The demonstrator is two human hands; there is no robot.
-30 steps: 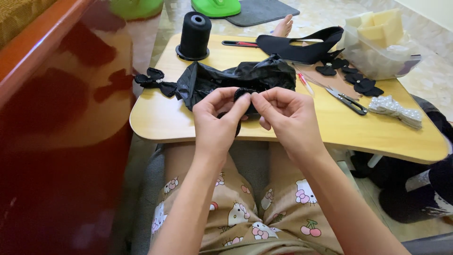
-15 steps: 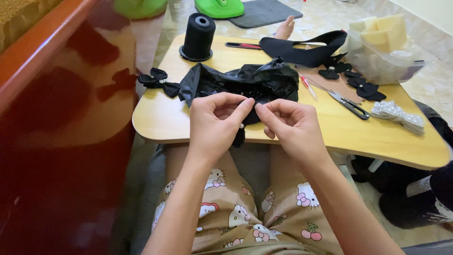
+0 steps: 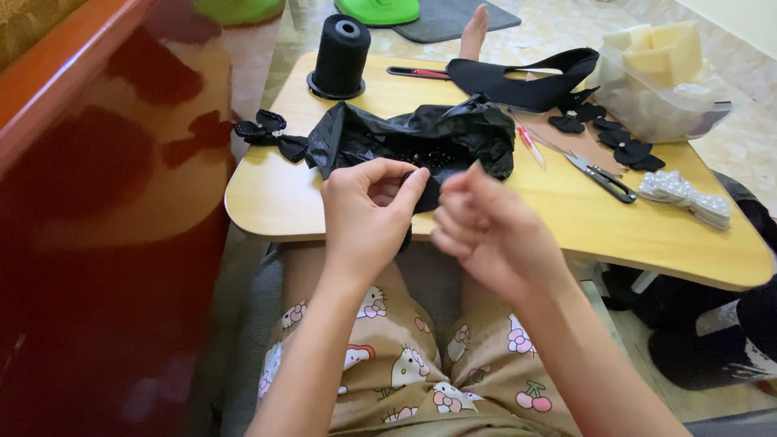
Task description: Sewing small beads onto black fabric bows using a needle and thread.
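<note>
Pinched between thumb and forefinger of the left hand [image 3: 368, 212] is a small black fabric piece [image 3: 414, 188], held just over the near edge of the low wooden table [image 3: 566, 222], above the lap. What exactly is gripped is partly hidden by the fingers; it looks like a small dark bow or fold of cloth. Just beside it, the right hand [image 3: 494, 231] is blurred, its fingers drawn together as if a needle or thread were nipped in them, but whether anything is held cannot be told.

Going from left to right across the table: two finished black bows [image 3: 271, 133] lie at the left edge, a black thread cone [image 3: 341, 53] stands behind them, and a crumpled black plastic bag [image 3: 417, 136] with beads showing inside lies directly behind the hands. Further right a red pen [image 3: 530, 146], small snips [image 3: 603, 174], more black bows [image 3: 619, 146], a string of white pearl trim [image 3: 684, 194] and a clear bag of yellow foam [image 3: 660, 77] are seen.

As a judgement, the stitching would be done best with the piece kept firmly pinched and steady, the thread drawn straight and taut, and the work held clear of the bag so nothing snags.
</note>
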